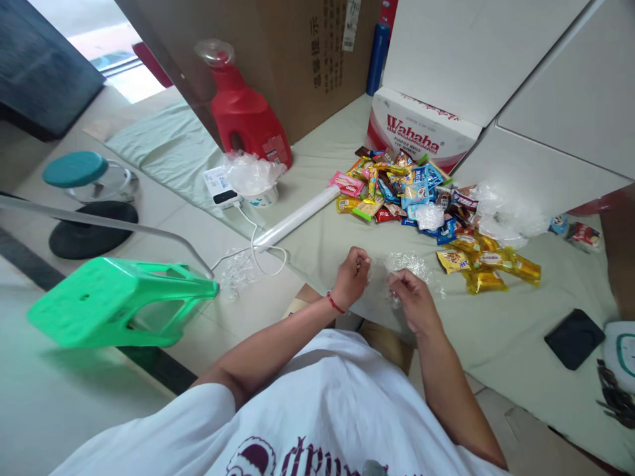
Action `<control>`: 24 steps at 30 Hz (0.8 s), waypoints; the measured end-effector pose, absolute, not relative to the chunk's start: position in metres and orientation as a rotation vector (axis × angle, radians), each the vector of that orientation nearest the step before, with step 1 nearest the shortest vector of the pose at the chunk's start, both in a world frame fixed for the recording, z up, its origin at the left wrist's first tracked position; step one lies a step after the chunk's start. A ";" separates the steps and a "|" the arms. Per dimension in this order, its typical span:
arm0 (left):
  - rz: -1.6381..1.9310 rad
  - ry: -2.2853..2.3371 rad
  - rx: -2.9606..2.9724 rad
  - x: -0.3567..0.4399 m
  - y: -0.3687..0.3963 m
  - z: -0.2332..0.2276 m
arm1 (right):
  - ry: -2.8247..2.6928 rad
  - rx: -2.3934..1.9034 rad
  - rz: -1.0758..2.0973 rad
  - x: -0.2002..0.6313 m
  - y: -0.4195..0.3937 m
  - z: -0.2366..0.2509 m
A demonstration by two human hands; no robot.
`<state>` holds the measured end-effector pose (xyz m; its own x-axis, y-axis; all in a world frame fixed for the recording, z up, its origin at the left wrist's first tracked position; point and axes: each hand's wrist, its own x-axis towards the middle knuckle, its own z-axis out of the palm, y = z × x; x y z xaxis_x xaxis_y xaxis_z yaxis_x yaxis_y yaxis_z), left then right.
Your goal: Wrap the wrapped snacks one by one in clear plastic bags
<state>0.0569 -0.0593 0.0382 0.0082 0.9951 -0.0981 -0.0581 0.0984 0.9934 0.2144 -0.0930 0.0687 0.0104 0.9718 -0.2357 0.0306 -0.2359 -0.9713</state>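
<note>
one head-worn camera looks forward and down over the white t-shirt (pixel 322 390), near the left hand (pixel 351 279) and right hand (pixel 415 303), reaching the large cardboard box (pixel 282 73) beyond

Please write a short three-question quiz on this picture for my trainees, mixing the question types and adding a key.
1. True or false: the left hand has a red band at its wrist.
2. Which of these stands directly behind the pile of wrapped snacks?
A. red jug
B. Wahaha box
C. teal stool
3. Fill in: the fingers of the right hand pinch clear, crinkled ____.

Key:
1. True
2. B
3. plastic
</note>
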 end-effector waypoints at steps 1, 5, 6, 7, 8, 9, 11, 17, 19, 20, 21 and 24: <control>1.115 1.165 1.105 0.051 -0.056 0.041 | -1.079 -1.399 1.418 0.224 -0.091 0.076; 0.800 0.885 1.107 0.025 -0.041 0.057 | -1.010 -1.418 1.703 0.266 -0.080 0.110; 0.710 0.815 1.070 0.020 -0.038 0.062 | -0.996 -1.436 1.747 0.275 -0.075 0.117; 0.640 0.760 1.015 0.016 -0.035 0.066 | -0.977 -1.447 1.753 0.282 -0.069 0.122; 0.601 0.726 0.946 0.014 -0.032 0.069 | -0.947 -1.443 1.719 0.288 -0.063 0.125; 0.596 0.717 0.869 0.012 -0.030 0.071 | -0.907 -1.426 1.659 0.291 -0.057 0.127; 0.652 0.770 0.723 0.014 -0.027 0.069 | -0.817 -1.371 1.560 0.293 -0.051 0.123; 0.792 1.121 0.554 0.026 -0.030 0.037 | -0.873 -1.539 1.332 0.271 -0.080 0.075; 0.824 1.174 0.572 0.026 -0.030 0.029 | -1.025 -1.667 1.261 0.264 -0.092 0.057; 0.840 1.199 0.583 0.024 -0.030 0.027 | -1.084 -1.711 1.247 0.260 -0.096 0.050; 0.859 1.222 0.591 0.021 -0.029 0.027 | -1.117 -1.735 1.240 0.258 -0.097 0.045; 1.057 1.409 0.737 0.006 -0.028 0.037 | -1.064 -1.715 1.258 0.250 -0.092 0.042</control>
<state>0.0063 -0.0277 0.0370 -0.1339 0.9017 -0.4112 -0.1426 0.3931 0.9084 0.2496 -0.0920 0.0421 0.1731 0.9215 -0.3476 0.1902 -0.3775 -0.9063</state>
